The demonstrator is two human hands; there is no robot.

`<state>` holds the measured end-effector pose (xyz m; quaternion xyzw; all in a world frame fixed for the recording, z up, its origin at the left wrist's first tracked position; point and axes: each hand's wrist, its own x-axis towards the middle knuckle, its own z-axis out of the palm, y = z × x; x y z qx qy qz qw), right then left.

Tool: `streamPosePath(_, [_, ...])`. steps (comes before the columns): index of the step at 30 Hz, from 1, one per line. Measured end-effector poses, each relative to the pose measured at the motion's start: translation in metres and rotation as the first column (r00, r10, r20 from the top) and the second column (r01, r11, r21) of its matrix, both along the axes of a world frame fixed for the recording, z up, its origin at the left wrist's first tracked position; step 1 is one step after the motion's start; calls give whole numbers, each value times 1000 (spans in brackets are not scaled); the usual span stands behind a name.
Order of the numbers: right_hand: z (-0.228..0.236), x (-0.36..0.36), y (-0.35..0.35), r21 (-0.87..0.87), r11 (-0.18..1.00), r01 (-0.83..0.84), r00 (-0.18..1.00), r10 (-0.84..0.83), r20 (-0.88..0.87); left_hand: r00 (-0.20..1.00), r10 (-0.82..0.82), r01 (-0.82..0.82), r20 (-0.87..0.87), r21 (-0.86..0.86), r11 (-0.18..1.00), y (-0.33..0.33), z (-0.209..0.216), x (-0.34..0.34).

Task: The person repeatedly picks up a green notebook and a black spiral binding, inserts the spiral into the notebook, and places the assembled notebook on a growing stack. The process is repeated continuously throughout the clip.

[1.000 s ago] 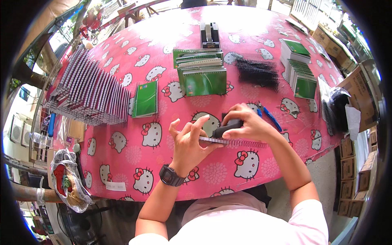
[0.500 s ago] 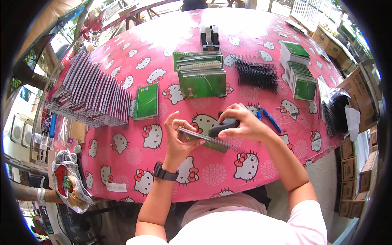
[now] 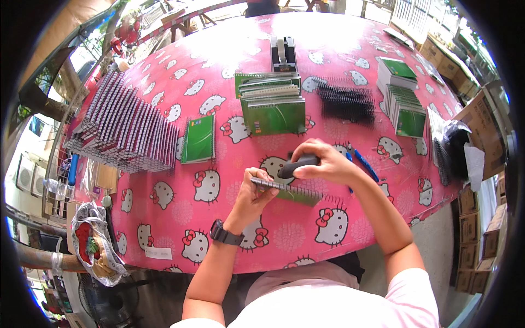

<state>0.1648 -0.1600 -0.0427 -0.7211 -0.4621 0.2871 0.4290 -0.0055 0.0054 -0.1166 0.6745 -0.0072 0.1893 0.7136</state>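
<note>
My left hand (image 3: 250, 198) pinches one end of a small green notebook (image 3: 298, 197), tilted above the pink table cover. A dark spiral coil (image 3: 332, 199) runs along the notebook's upper edge and sticks out past its right end. Curled from above, my right hand (image 3: 327, 159) grips a dark, rounded hand-held object (image 3: 298, 165) whose kind I cannot make out. That object is close above the coiled edge; whether they touch is hard to tell. A blue pen-like tool (image 3: 365, 165) lies to the right of my right hand.
Ahead stand green spiral notebooks (image 3: 276, 116) and a tape dispenser (image 3: 283, 54). Loose black coils (image 3: 345, 104) and uncoiled green booklets (image 3: 409, 120) lie to the right. A tall stack of bound notebooks (image 3: 123, 126) rises at left, beside one green notebook (image 3: 199, 139).
The notebook and my left hand have moved slightly right, and the left fingers have closed in. More coil shows beyond the notebook's right end. My right hand still grips the dark object.
</note>
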Motion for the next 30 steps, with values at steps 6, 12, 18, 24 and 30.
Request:
streamPosePath(6, [-14, -2, 1, -12, 993, 113, 837, -89, 540, 1000, 1, -1, -20, -1, 1000, -2, -3, -1])
streamPosePath(12, [20, -39, 1, 333, 943, -24, 891, -130, 434, 991, 101, -93, -84, 93, 991, -14, 19, -1])
streamPosePath(18, [21, -64, 6, 403, 915, 34, 955, -148, 255, 995, 90, -79, 43, -209, 975, -28, 41, -1])
streamPosePath(24, [31, -70, 3, 407, 912, 52, 965, -151, 213, 975, 179, -165, 129, -110, 980, -37, 52, -6])
streamPosePath(30, [32, -72, 5, 422, 905, 56, 940, -190, 282, 967, 175, -174, 187, -23, 985, -33, 57, -9])
